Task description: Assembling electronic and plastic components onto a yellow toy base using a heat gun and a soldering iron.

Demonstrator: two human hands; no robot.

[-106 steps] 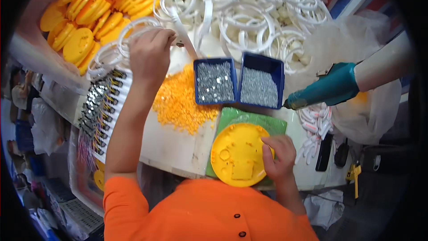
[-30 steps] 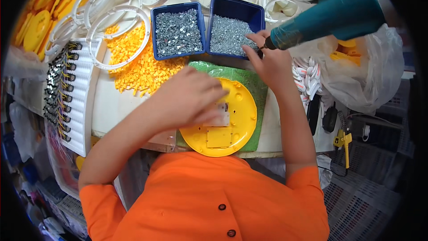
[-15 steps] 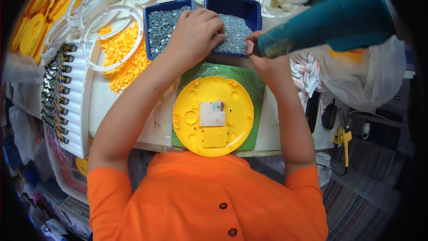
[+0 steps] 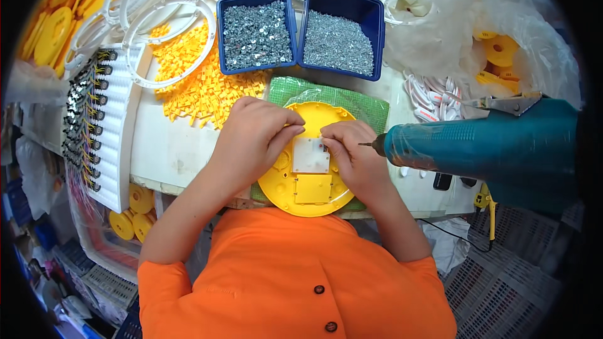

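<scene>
A round yellow plastic housing [image 4: 342,196] lies on a green mat [image 4: 372,105] before me. Inside it sit a white box-like module [image 4: 306,161] and, nearer me, a yellow rectangular cover [image 4: 313,189]. My left hand [image 4: 254,129] is over the housing's upper left, thumb and forefinger pinched together. My right hand [image 4: 357,156] hovers at the white module's right edge, its fingers pinched too. Whatever either hand holds is too small to make out. A teal power screwdriver [image 4: 452,143] hangs just right of my right hand, its bit pointing toward that hand.
Beyond the mat stand two blue bins, one with washer-like metal pieces [image 4: 257,34], the other with small screws [image 4: 339,44]. Small yellow parts [image 4: 201,97] are heaped at left, beside white rings [image 4: 129,44] and a white ridged tray [image 4: 119,138]. White parts [image 4: 433,97] lie at right.
Both hands have come back from the blue bins to the yellow housing. My right hand has moved away from the screwdriver's tip, and the screwdriver now hangs lower and farther right.
</scene>
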